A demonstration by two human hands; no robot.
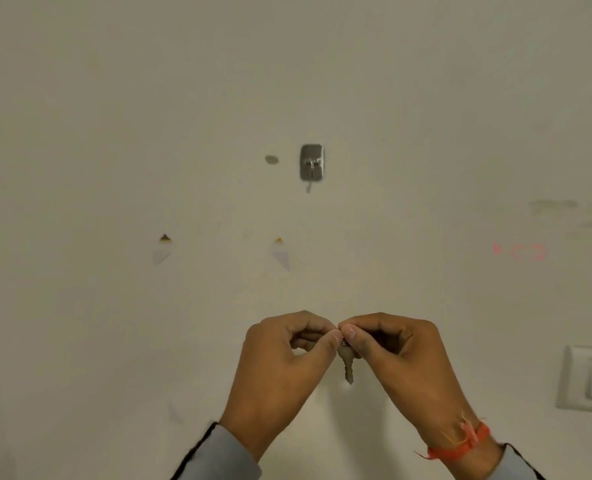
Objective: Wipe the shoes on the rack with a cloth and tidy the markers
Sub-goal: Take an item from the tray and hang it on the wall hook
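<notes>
Below wall hook | both hands pinch key top

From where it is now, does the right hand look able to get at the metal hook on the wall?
Probably yes. The metal hook sits on bare wall above the right hand, with nothing between them. That hand and the left hand both pinch a key, so its fingers are occupied.

key: small, grey metal; hung upright, blade down, head pinched between both hands' fingertips, just below them.
</notes>
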